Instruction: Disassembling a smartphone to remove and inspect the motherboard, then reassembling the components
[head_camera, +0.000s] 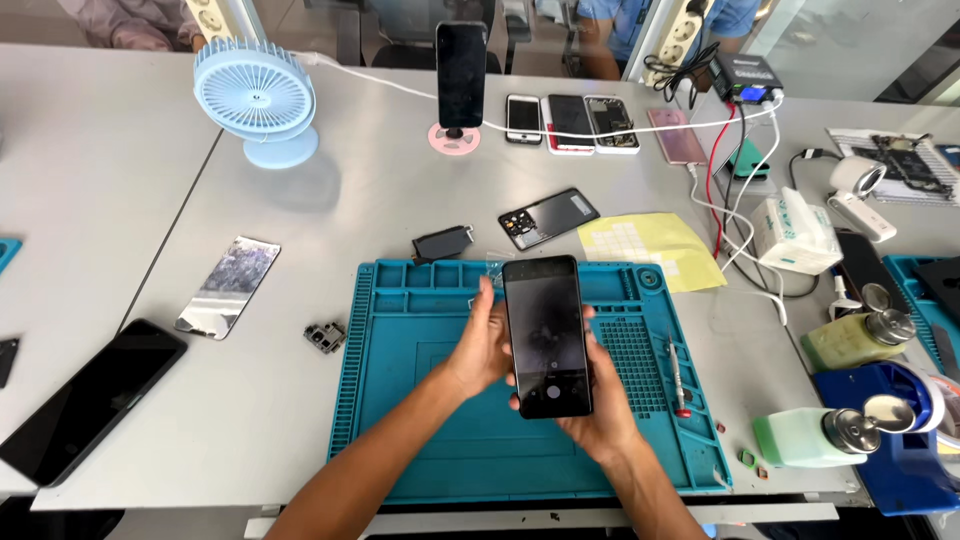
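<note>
Both hands clamp a dark smartphone (545, 335) above the teal work mat (400, 400) on the grey worktop (300, 200); the left hand (480, 345) grips its left edge, the right hand (595, 405) cradles it from beneath, fingers mostly hidden behind the phone; its screen is dim and hard to read; a blue fan (255, 95) stands far left; bottles at the right edge are partly cut off.

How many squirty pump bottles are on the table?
2. Both stand at the table's right side: a yellowish pump bottle farther back, and a green pump bottle nearer, beside the blue mat. Others may be out of view.
</note>
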